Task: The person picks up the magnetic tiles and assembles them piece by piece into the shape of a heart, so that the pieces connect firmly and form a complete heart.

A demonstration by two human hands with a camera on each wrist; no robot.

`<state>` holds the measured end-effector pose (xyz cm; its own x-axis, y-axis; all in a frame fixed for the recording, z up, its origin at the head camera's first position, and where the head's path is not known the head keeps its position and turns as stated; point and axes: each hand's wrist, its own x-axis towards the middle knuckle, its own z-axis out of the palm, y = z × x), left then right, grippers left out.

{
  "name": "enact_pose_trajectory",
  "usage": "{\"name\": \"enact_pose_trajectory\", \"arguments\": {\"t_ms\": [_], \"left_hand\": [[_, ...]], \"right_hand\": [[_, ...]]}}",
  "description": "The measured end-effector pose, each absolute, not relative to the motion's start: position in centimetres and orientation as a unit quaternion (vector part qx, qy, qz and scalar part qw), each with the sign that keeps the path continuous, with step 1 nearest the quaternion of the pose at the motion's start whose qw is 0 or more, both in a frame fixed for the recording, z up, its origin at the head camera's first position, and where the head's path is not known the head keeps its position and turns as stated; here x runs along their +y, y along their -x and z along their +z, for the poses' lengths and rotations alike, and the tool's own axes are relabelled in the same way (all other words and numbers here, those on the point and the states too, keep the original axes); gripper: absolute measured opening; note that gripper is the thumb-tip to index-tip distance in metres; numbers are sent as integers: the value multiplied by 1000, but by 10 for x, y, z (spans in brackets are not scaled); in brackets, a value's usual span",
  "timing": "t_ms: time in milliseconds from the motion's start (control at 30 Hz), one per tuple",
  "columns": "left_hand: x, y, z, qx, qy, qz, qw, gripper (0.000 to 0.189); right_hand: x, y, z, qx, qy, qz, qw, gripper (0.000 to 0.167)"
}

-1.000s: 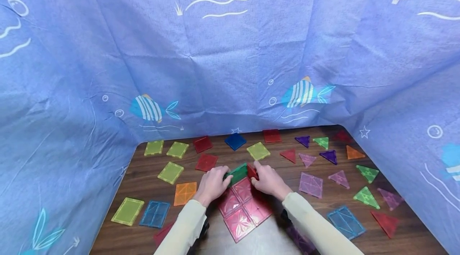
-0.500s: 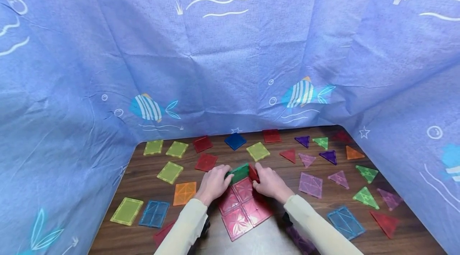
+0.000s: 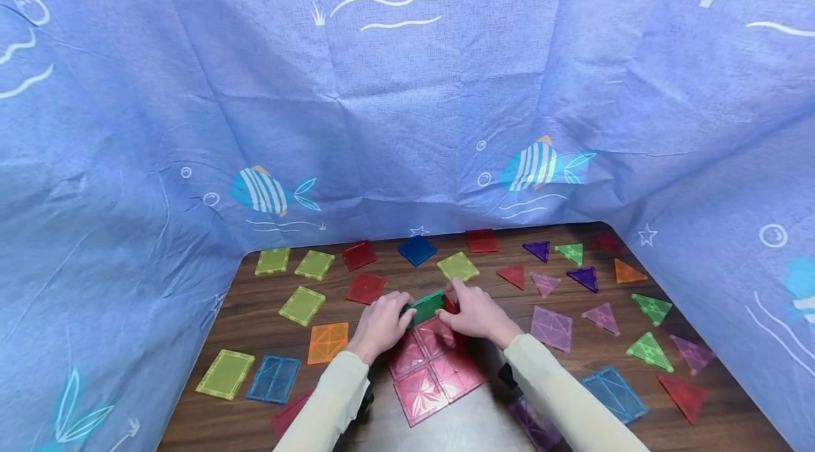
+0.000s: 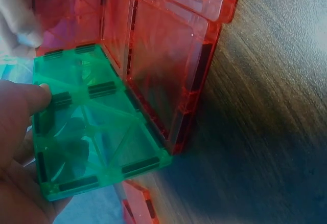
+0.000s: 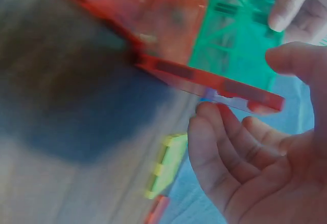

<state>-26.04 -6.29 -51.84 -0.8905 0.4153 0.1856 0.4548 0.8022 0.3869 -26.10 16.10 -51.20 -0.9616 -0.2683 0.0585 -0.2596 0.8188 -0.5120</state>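
Several pinkish-red square magnetic tiles (image 3: 420, 395) lie joined as a flat base before me. Two green magnetic tiles (image 4: 112, 132) stand side by side along its far left edge. My left hand (image 3: 380, 325) pinches the outer green tile, thumb on the inner face and fingers behind. A red magnetic tile (image 5: 204, 78) stands at the corner, meeting the green ones. Around it is my right hand (image 3: 474, 312), with the thumb on the inner side and the fingers on the outer side. In the head view, this hand hides most of the red tile.
Yellow (image 3: 302, 305), orange (image 3: 327, 343) and blue (image 3: 274, 378) square tiles lie left. Red (image 3: 482, 240) and dark blue (image 3: 417, 251) squares lie at the back. Right are several triangles (image 3: 649, 351), a purple square (image 3: 551, 328) and a blue one (image 3: 614, 394). Patterned blue cloth (image 3: 407, 119) encloses the table.
My right thumb has shifted left across the red tile toward the green ones. The left hand keeps its grip, and the base has turned slightly.
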Motion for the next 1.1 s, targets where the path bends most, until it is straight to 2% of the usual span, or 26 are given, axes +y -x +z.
{"name": "enact_pose_trajectory", "arguments": {"t_ms": [167,267,400,467,567,800,933,1100], "left_hand": [[-66,258,-518,-948,224,-218,54,18],[-72,254,-517,-945,221,-216,104,21],[-95,249,-515,-939,197,-199,201,19],[-113,247,-514,-945,162,-187,215,19],[-137,240,-513,-966,96,-159,180,22],[-158,226,-517,-996,19,-91,16,52],[-157,223,-525,-995,2,-98,-21,63],[-149,227,-532,-994,-14,-106,-32,67]], "right_hand": [[156,275,-502,944,209,-256,22,44],[154,284,-501,932,269,-239,40,37],[151,292,-501,926,313,-208,37,25],[150,293,-501,929,310,-199,36,19],[148,292,-501,934,297,-196,37,14],[156,287,-497,955,229,-185,40,12],[161,284,-495,964,201,-169,36,14],[171,280,-491,975,162,-149,34,16]]}}
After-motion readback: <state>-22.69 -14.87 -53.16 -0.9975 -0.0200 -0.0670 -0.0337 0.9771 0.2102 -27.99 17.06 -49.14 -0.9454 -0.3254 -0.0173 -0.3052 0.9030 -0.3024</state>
